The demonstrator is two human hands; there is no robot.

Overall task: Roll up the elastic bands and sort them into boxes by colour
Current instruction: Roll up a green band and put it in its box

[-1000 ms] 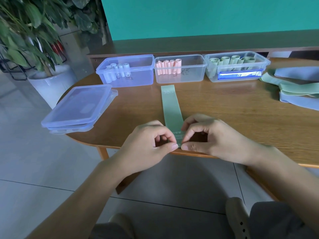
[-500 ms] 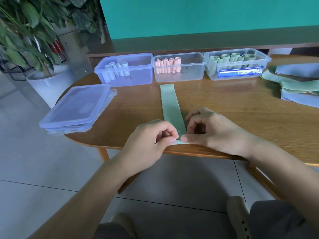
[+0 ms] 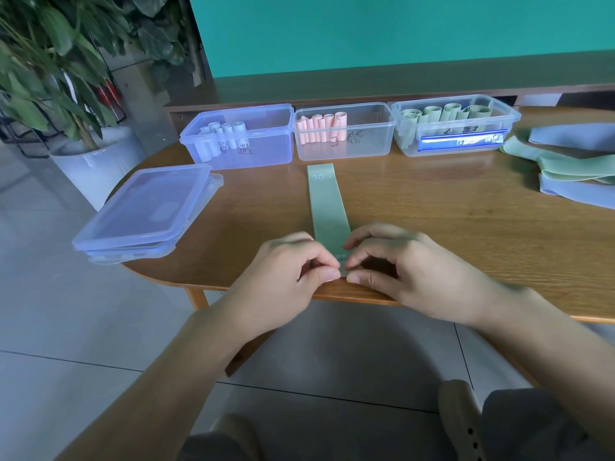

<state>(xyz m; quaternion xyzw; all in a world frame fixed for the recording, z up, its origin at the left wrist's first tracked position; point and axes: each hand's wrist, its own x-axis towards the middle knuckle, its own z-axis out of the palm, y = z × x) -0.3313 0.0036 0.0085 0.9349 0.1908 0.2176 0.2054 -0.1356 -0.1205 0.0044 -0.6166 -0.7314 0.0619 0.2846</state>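
The wooden table (image 3: 432, 221) runs out of frame on the right, its far right portion not visible. A stack of clear lids (image 3: 146, 211) lies on its left side, overhanging the table's edge. Three open boxes stand in a row along the far edge: the blue box (image 3: 239, 141) on the left holds pale blue rolls, the middle box (image 3: 346, 134) holds pink rolls, and the right box (image 3: 456, 128) holds green rolls; handwriting on the box fronts is too small to read. At the right edge a heap of unrolled bands (image 3: 565, 171), green and blue, is cut off by the frame. The green band (image 3: 327, 201) lies flat on the table, lengthwise toward the middle box, printed "30" at its far end; its near end is covered by the fingers, so the size of any roll there cannot be made out. The left hand (image 3: 286, 271) and right hand (image 3: 409, 271) sit side by side at the table's near edge, fingers curled, thumbs and forefingers almost meeting and pinching the band's near end between them. Both forearms reach in from the lower frame.
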